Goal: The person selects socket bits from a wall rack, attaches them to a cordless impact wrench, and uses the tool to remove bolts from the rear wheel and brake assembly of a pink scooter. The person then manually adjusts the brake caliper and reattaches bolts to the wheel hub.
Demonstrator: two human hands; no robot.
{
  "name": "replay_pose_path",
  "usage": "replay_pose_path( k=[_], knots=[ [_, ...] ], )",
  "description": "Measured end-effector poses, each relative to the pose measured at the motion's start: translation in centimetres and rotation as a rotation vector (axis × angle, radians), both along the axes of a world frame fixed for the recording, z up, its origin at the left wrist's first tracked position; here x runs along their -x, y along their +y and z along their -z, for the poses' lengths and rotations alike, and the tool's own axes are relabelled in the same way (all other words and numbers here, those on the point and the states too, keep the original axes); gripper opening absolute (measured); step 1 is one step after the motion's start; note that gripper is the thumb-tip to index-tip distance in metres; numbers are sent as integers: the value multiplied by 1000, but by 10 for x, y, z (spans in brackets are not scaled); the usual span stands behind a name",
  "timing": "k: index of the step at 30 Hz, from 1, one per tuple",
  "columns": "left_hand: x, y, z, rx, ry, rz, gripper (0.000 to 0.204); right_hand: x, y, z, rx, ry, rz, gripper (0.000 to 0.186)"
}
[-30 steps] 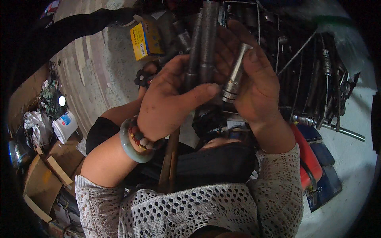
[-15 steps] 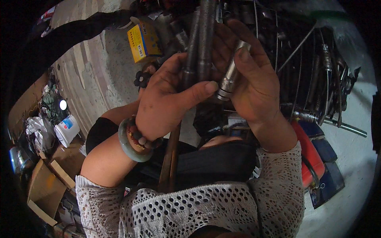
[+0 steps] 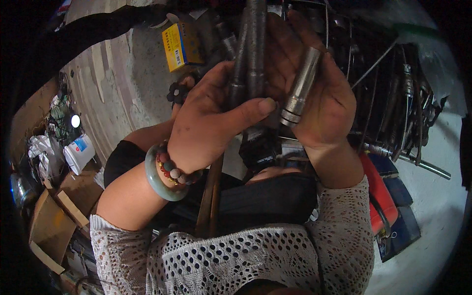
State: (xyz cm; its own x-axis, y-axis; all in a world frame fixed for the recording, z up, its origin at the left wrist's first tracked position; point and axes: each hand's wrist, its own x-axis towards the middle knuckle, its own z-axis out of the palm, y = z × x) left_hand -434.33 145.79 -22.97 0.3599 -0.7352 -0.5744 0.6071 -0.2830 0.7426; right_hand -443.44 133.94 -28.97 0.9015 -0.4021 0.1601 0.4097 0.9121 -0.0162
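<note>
Two long, dull steel bars [image 3: 256,44] rise side by side from my left hand [image 3: 206,123], whose fingers are closed round their lower ends; its thumb reaches toward the socket. My right hand [image 3: 319,108] is turned palm up, fingers loosely curved, cradling a shiny silver cylindrical socket [image 3: 302,83] with a knurled band at its lower end. The socket lies tilted across the palm, right of the bars. A brown wooden shaft [image 3: 211,196] runs beneath my left hand over my lap; its far end is hidden.
Many dark metal tools [image 3: 383,98] lie heaped at the right, beside a red object [image 3: 381,206]. A yellow box [image 3: 174,46] sits on the concrete ahead. Cardboard [image 3: 51,231], bags and a white container [image 3: 78,152] crowd the left. A dark flower-shaped item [image 3: 174,92] is beside my left hand.
My right thumb has lifted off the socket and my right hand has opened out slightly, showing more of the socket. My left hand keeps its grip on the bars.
</note>
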Motion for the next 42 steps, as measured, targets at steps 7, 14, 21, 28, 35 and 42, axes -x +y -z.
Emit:
replay_pose_path(
  k=[7,14,21,28,35,42],
  knots=[
    [-1,2,-1,-8,-24,31,41,3,-5,2,61,64,-39,59],
    [3,4,-3,-12,-107,26,44,4,4,-20,146,460,-5,60],
    [2,4,-7,-43,-126,101,48,7,6,8,43,116,4,73],
    [-1,1,-15,-56,-61,145,57,3,0,-1,-89,-5,-31,79],
    [-4,1,-16,-32,-50,146,56,5,-1,-12,-43,193,-37,70],
    [-4,-1,1,-94,-312,270,38,3,2,-8,402,771,123,40]
  ],
)
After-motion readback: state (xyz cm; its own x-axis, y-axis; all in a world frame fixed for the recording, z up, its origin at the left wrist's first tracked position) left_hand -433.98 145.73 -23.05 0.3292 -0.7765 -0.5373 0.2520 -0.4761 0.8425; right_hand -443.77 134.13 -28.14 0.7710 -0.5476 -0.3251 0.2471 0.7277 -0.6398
